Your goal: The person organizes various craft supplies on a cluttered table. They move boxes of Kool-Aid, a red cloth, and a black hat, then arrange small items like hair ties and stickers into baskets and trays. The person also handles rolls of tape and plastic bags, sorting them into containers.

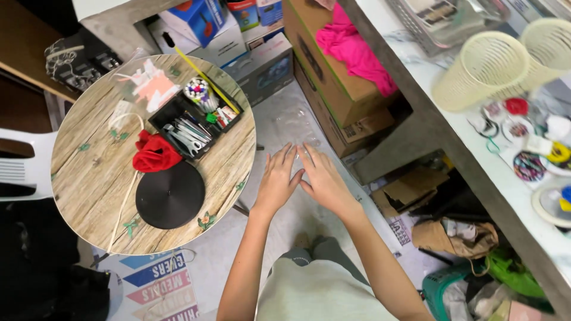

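Left hand [279, 178], right hand [324, 178] side by side, fingers flat, spread, gripping nothing, fingertips touching clear crinkled plastic sheet [291, 122]. Round wooden table [89, 178] left of fingers.

cardboard box: a large brown cardboard box [333, 77] stands on the floor under the counter edge, long and rectangular, with a pink cloth lying on its top.
box label: a small white label [352, 129] with dark marks sits on the brown box's near side.
printed cartons: a white-and-blue carton [202, 19] and a grey-white carton [267, 66] stand at the top, behind the round table; more blue and red packages [253, 10] are beside them.
floor sign: a sheet with blue and pink arrow-shaped banners [157, 282] lies on the floor at lower left.
clear bag: a transparent plastic bag [148, 83] with pink contents lies on the round table.
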